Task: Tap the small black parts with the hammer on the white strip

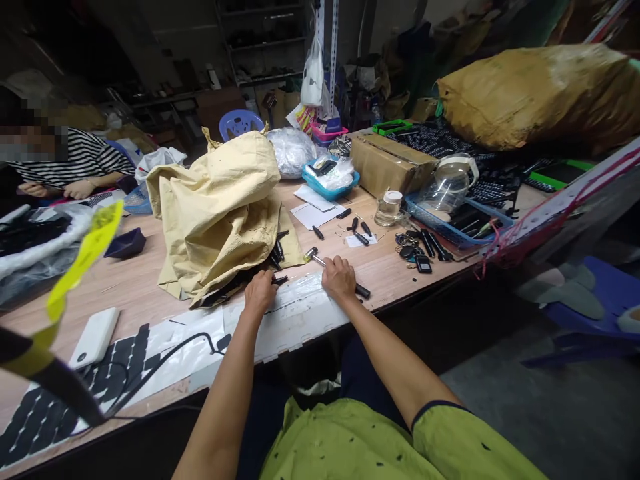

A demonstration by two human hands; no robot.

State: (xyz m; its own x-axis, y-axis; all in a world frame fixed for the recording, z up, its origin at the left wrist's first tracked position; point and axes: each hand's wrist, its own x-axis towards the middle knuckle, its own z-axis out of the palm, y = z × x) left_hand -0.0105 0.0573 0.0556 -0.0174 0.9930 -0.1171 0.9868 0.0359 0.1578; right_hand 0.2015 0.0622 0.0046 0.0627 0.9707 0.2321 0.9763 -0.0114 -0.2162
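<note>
My right hand point(339, 277) is closed round a small hammer point(363, 291). Its metal head points up and left, and the black grip end sticks out on the right. Between finger and thumb of my left hand point(260, 292) is a slim black piece point(281, 280), partly hidden by the fingers. Both hands are low over a white board point(300, 323) at the table's front edge. Just behind my left hand, a cream cloth sack point(215, 220) lies open toward me, with similar black pieces point(279, 250) spilling from its mouth.
Small black parts point(360, 238), a lidded jar point(389, 208), a key bunch point(410, 247) and a blue basket point(463, 239) stand to the right. A cardboard box point(393, 163) is behind. At left are a white power bank point(95, 338), a cable point(185, 343) and a person in striped sleeves point(85, 157).
</note>
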